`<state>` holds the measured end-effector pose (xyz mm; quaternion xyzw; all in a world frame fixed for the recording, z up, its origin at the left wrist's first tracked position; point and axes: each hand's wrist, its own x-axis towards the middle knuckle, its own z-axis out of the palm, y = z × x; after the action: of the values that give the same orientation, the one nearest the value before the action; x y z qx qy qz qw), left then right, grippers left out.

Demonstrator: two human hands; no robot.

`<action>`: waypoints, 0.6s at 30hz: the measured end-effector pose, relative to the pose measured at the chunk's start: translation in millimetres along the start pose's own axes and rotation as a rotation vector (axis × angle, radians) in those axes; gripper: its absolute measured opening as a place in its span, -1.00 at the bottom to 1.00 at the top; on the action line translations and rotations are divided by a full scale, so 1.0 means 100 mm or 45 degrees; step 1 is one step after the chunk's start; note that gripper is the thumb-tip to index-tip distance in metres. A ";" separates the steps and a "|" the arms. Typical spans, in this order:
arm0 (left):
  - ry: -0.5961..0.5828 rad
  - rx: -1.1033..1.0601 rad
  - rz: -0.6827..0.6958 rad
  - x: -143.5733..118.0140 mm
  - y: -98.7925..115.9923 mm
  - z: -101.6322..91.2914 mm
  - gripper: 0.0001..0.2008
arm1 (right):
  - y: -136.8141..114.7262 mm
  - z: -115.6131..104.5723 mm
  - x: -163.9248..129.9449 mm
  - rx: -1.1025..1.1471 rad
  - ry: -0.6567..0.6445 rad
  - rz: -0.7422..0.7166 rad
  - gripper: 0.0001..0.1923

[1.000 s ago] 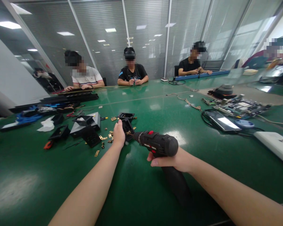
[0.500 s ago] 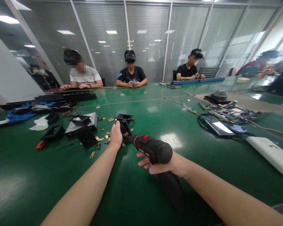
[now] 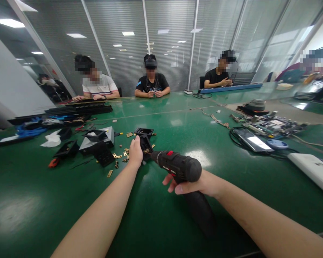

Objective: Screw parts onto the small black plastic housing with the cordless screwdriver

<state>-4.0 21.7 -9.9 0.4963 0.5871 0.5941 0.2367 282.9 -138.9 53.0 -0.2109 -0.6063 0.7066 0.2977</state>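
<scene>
My left hand (image 3: 136,152) grips a small black plastic housing (image 3: 146,143) by its left side, tilted up from the green table. Around the handle of a black cordless drill (image 3: 177,165) my right hand (image 3: 188,184) is wrapped. The drill's tip points left into the housing, at a brass-coloured part; whether they touch is hard to tell. Brass plates (image 3: 109,173) and small brass fittings (image 3: 116,165) lie scattered to the left of my left hand. Just behind the housing sits another black housing (image 3: 144,131).
On the left are a silver-grey box (image 3: 110,138) with black parts on it, an orange-tipped black part (image 3: 53,163) and blue material (image 3: 32,130). To the right lie a phone (image 3: 253,139), circuit boards (image 3: 276,123) and a white case (image 3: 312,172). Several people sit across the table.
The whole view has shifted slightly, so things appear a little further right. Both hands keep their holds on the housing and the drill. The person at the back right has raised their hands.
</scene>
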 end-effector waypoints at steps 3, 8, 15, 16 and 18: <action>0.006 -0.010 0.001 -0.01 0.03 0.00 -0.42 | 0.04 0.00 0.00 0.009 0.026 0.010 -0.15; 0.007 0.013 -0.018 -0.02 0.07 0.00 -0.42 | 0.03 0.02 0.00 -0.094 0.106 -0.009 -0.24; 0.018 0.023 -0.013 -0.01 0.05 0.00 -0.38 | -0.16 0.03 -0.07 -0.023 0.082 0.125 -0.38; 0.014 0.017 -0.008 -0.01 0.04 0.00 -0.37 | -0.15 0.02 -0.07 0.024 0.064 0.170 -0.39; 0.012 0.016 -0.003 0.00 0.02 0.00 -0.36 | -0.13 0.01 -0.07 0.105 0.017 0.228 -0.38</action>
<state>-4.0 21.2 -8.2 0.4941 0.5927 0.5925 0.2314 289.3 -142.8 65.3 -0.2565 -0.5533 0.7534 0.2458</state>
